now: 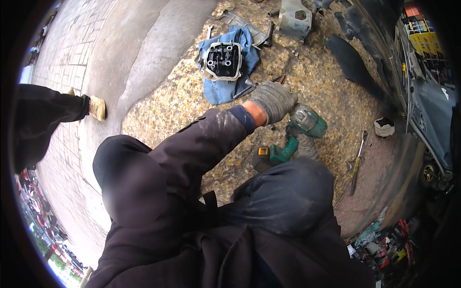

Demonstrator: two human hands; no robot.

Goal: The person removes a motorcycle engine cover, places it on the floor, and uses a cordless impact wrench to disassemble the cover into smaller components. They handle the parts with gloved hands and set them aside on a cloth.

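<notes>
My left hand [273, 103], in a grey knit glove, reaches across to the nose of a green cordless impact wrench [312, 126], its fingers curled and closed round something I cannot make out. My right hand [303, 146], also gloved, is behind the wrench's handle, gripping it low beside my right knee, partly hidden. The battery [263, 153] points left. Beyond my left hand a black engine part with a pale rim [222, 61] lies on a blue cloth [216, 93], with pliers [278, 78] and small tools beside it.
Another person's leg and shoe [96, 106] stand at left. Metal parts [293, 24] lie at the back, a black panel [350, 67] at upper right. A ratchet [355, 170] and a pale ribbed piece [384, 126] lie right, near a leaning grey panel [427, 110].
</notes>
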